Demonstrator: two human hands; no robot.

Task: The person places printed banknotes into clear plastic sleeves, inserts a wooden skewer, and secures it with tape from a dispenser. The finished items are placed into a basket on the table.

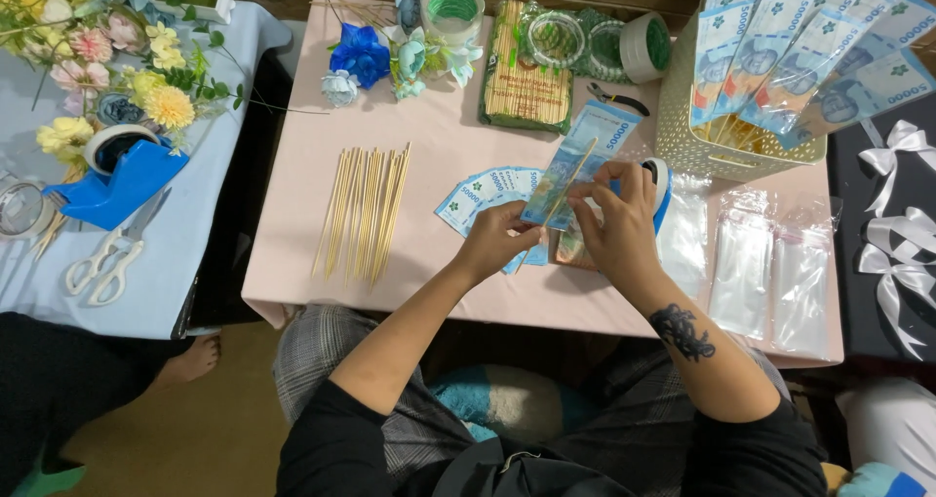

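- A blue banknote in a clear sleeve (575,165), with a thin wooden skewer (570,180) lying along it, is being held above the middle of the pink table (429,136).
- The left hand (499,238) is pinching the skewer's lower end at 7 o'clock of the note.
- The right hand (616,219) is gripping the note's lower edge at 5 o'clock.
- A fan of banknotes (483,190) is lying at 9 o'clock, with loose skewers (364,209) farther out.

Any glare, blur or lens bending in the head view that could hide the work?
Head view: even, soft light, faint shadows under both hands; mild glare on the clear plastic sleeves; edges of the pink square table bow from the wide lens; left hand and right hand sharp.
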